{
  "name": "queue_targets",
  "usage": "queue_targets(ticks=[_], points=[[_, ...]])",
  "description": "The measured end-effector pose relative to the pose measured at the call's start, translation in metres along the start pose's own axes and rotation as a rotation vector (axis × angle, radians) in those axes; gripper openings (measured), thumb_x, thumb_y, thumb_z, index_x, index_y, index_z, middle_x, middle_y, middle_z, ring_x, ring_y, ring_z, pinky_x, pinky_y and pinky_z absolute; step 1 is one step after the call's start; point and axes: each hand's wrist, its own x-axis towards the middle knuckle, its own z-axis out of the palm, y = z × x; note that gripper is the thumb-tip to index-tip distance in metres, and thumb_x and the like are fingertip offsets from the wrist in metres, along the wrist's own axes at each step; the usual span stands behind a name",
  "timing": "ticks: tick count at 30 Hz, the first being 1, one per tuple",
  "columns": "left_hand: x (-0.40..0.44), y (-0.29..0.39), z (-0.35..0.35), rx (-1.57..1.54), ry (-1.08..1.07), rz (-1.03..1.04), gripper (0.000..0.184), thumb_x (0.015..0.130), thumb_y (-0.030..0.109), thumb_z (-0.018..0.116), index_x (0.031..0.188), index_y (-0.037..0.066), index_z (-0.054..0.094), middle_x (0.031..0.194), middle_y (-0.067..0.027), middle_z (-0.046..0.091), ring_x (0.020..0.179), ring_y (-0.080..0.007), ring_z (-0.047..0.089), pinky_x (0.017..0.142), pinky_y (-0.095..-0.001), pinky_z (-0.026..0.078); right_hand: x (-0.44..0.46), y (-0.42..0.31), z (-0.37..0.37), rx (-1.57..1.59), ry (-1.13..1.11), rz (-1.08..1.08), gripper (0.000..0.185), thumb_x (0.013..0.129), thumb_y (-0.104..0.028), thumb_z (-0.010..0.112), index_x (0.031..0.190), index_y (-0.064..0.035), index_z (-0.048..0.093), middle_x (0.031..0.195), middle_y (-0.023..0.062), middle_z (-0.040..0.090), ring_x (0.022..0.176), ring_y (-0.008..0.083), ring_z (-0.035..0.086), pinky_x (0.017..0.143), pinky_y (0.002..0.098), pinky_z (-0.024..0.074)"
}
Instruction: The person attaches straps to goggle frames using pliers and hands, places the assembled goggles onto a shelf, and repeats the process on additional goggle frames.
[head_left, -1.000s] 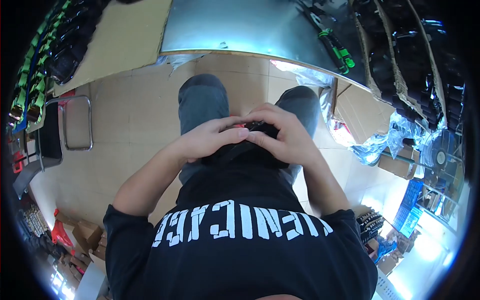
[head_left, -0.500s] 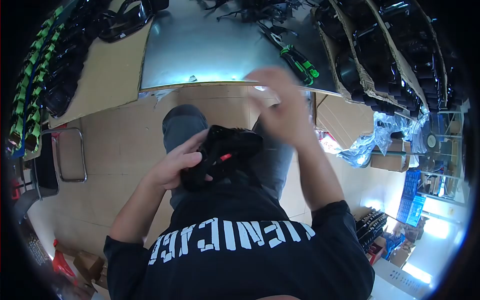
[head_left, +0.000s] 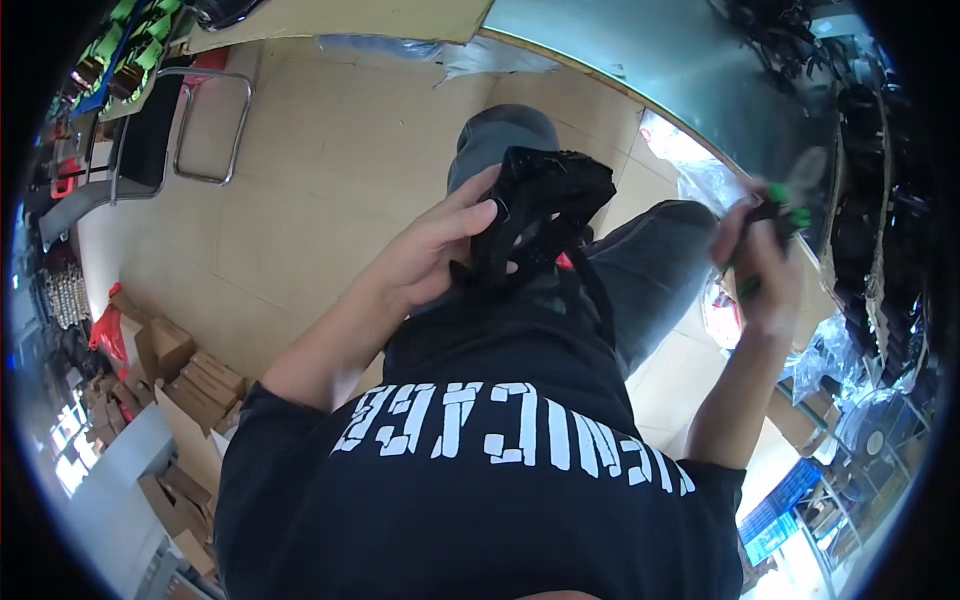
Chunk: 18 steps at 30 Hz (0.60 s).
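My left hand (head_left: 430, 250) is closed on a black plastic part (head_left: 555, 190) above my lap, thumb on its near left side. The part looks like a hollow frame, with a black strap-like piece (head_left: 597, 295) hanging from it; its exact kind is unclear. A small red spot shows beneath it. Out to the right, by the table's edge, my right hand (head_left: 768, 280) is wrapped round green-and-black-handled pliers (head_left: 785, 208). Motion blurs the pliers, and their jaws point up and away from me.
The metal-topped table (head_left: 600, 40) runs across the upper right, with black scraps (head_left: 785, 45) on it. Cardboard dividers with glossy black parts (head_left: 860, 200) stand at the right. A metal-framed chair (head_left: 215, 130) is at upper left, cardboard boxes (head_left: 190, 390) at lower left.
My right hand has taken the pliers from the table and brought them to the right. The view has swung, so the table now sits upper right. My left hand still holds the black part.
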Motion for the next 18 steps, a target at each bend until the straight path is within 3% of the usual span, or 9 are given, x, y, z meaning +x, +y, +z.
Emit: queue_targets(ticks=[3,6,10,12,16,18], points=[[0.002,-0.003,0.000,-0.051,0.017,0.011,0.089,0.101,0.037,0.069,0.168,0.008,0.019,0.149,-0.0122,0.053,0.123,-0.0208,0.063,0.097,-0.0419,0.059,-0.022,0.003,0.039,-0.154,-0.295,0.361,0.041,0.096,-0.015,0.070,0.135,-0.0032,0.062,0.091,0.0032,0.064,0.081,0.0136,0.063,0.077,0.0309,0.0520],[0.002,-0.002,-0.001,-0.028,0.033,-0.015,0.090,0.100,0.039,0.070,0.168,0.008,0.020,0.148,-0.0117,0.054,0.122,-0.0202,0.063,0.098,-0.0416,0.058,-0.023,0.006,0.057,-0.456,-0.640,0.392,0.054,0.098,-0.018,0.069,0.147,-0.0019,0.054,0.104,0.0122,0.070,0.093,0.0242,0.069,0.087,0.0363,0.0537],[0.004,-0.004,0.000,-0.016,0.047,0.003,0.093,0.099,0.040,0.071,0.169,0.007,0.018,0.145,-0.0116,0.055,0.119,-0.0199,0.065,0.098,-0.0415,0.058,-0.028,0.016,0.058,-0.477,-0.636,0.402,0.061,0.098,-0.023,0.070,0.150,0.0027,0.049,0.113,0.0165,0.070,0.102,0.0285,0.069,0.097,0.0380,0.0512],[0.006,-0.007,-0.003,-0.011,0.049,0.008,0.097,0.098,0.041,0.072,0.169,0.005,0.016,0.143,-0.0124,0.056,0.118,-0.0195,0.065,0.098,-0.0392,0.057,-0.028,0.015,0.055,-0.621,-0.724,0.242,0.066,0.097,-0.022,0.069,0.154,0.0026,0.044,0.127,0.0260,0.068,0.116,0.0417,0.067,0.103,0.0434,0.0491],[0.005,-0.008,-0.003,0.016,0.038,-0.004,0.099,0.097,0.041,0.072,0.168,0.003,0.015,0.141,-0.0136,0.057,0.118,-0.0192,0.065,0.097,-0.0365,0.057,-0.021,0.009,0.061,-0.631,-0.775,0.298,0.066,0.098,-0.021,0.068,0.154,0.0028,0.044,0.134,0.0305,0.064,0.122,0.0488,0.062,0.104,0.0465,0.0478],[0.004,-0.010,-0.005,0.000,0.030,-0.011,0.076,0.103,0.033,0.065,0.164,0.007,0.029,0.144,-0.0148,0.057,0.125,-0.0233,0.064,0.103,-0.0417,0.056,-0.020,0.008,0.065,-0.675,-0.787,0.304,0.067,0.097,-0.020,0.068,0.155,0.0019,0.043,0.131,0.0305,0.065,0.119,0.0488,0.063,0.102,0.0466,0.0486]])
